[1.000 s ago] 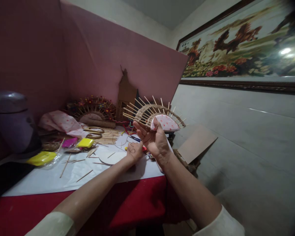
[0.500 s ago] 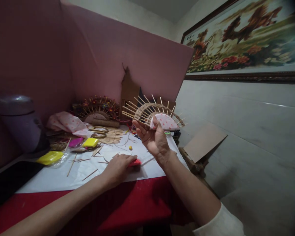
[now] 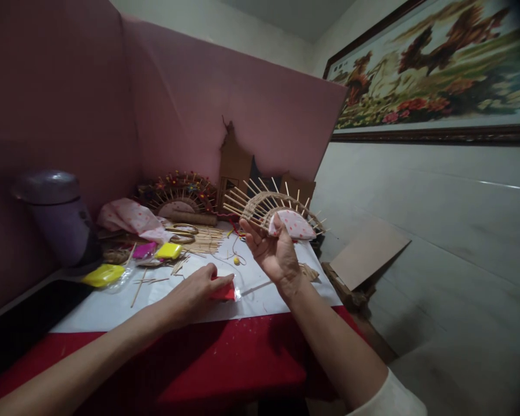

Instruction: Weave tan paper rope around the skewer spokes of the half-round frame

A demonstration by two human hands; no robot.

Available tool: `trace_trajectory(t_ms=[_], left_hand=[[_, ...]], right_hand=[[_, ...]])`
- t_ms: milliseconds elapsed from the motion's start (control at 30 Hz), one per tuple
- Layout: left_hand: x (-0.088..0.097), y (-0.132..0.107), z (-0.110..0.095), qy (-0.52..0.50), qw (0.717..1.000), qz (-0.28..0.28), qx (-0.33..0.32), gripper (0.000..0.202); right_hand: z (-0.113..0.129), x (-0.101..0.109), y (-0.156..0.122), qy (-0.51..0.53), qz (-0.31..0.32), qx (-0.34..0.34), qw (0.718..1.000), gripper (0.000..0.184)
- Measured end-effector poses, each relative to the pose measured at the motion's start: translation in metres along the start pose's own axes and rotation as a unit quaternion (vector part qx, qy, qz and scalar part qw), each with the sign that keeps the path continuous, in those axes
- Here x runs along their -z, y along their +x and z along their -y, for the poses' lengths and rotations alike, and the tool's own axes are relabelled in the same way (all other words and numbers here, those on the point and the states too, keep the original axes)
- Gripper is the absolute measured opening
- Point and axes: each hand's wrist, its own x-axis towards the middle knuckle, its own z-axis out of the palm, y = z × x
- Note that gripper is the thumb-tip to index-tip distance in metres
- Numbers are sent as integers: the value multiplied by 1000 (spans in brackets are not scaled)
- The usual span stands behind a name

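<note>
The right grip (image 3: 277, 257) pinched the woven half-round fan (image 3: 260, 203) (spotted cloth (image 3: 297, 224) under its thumb) above the bench (image 3: 264, 303) — its sticks splaying outward — while the left grip (image 3: 195, 294) was closed on a red packet (image 3: 226, 292) near the front edge, a yellow ball (image 3: 236, 260) beyond.

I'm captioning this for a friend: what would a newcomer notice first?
The fan of sticks, cord and dotted cloth, held up in the right hand, catches the eye first. Next come the red packet in the left hand and the horse picture high on the right wall.
</note>
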Motion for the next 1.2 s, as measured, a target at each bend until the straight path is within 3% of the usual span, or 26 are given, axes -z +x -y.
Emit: trace_trajectory(t_ms=[200,300,333,367,467,567,700,833,900,933,1000,1067,1200], left_hand=[[19,-26,32,-69,992,-89,54,43],[33,-30,63,-50,983,-122,128,43],[37,-30,74,-33,970,-135,198,42],[41,-30,85,-23,963,-141,230,43],[49,-30,110,-4,943,-162,289,41],[54,-28,117,-4,930,-184,317,39],[55,-11,92,-96,933,-198,286,44],[54,12,42,-288,924,-127,218,37],[53,20,19,-524,829,-78,179,35],[52,22,9,-590,789,-60,160,33],[48,24,-4,-664,735,-43,129,28],[43,23,-11,-684,717,-47,130,24],[30,18,-18,-618,742,-155,208,17]], right_hand=[[-6,11,1,16,-2,8,1000,30],[-12,18,0,20,-13,1,1000,26],[-14,20,0,19,-15,-2,1000,25],[-17,23,-1,17,-16,-6,1000,24],[-25,30,-2,14,-26,-11,1000,23],[-31,37,-3,15,-37,-13,999,21],[-34,43,-3,1,-30,-7,1000,15],[-38,44,-4,-16,-10,-5,1000,16],[-42,44,-5,-20,3,-3,1000,16],[-44,44,-6,-23,9,-4,1000,17],[-48,44,-8,-27,20,-14,999,19],[-51,43,-9,-31,25,-28,999,22],[-54,43,-9,-34,19,-21,999,20]])
